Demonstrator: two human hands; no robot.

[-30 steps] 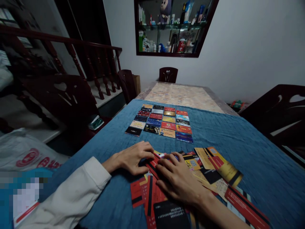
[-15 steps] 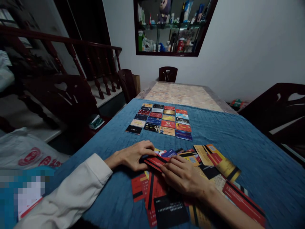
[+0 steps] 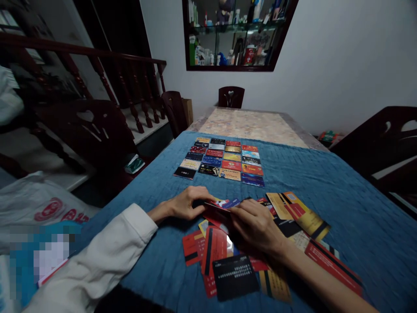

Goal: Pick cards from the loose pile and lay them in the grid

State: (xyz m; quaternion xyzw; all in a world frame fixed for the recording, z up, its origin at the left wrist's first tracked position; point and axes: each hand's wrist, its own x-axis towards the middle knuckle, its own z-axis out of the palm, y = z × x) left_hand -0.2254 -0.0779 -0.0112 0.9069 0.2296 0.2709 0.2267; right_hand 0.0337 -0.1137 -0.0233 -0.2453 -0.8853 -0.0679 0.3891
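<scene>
A red card (image 3: pixel 217 208) is tilted almost edge-on above a loose pile. My left hand (image 3: pixel 187 203) pinches its left end, thumb below and fingers above. At the card's other end, my right hand (image 3: pixel 257 221) has its fingers closed on it and partly hides the pile. Under and around the hands lie overlapping cards: a black card (image 3: pixel 235 278) with white print, a red card with a black stripe (image 3: pixel 213 252), and a gold card (image 3: pixel 312 226) to the right. Beyond them, several cards lie face up in neat columns, among them a dark blue card (image 3: pixel 252 179).
A blue cloth (image 3: pixel 299 174) covers the near part of the table, with a patterned tabletop (image 3: pixel 247 121) past it. Dark wooden chairs (image 3: pixel 384 143) stand around. A white plastic bag (image 3: pixel 39 204) is at the left, and a glass-shelved cabinet (image 3: pixel 234 37) is set in the wall.
The red card between my hands has come up off the pile and turned from showing its striped face to nearly edge-on. My right hand has shifted slightly right. The laid-out columns are unchanged.
</scene>
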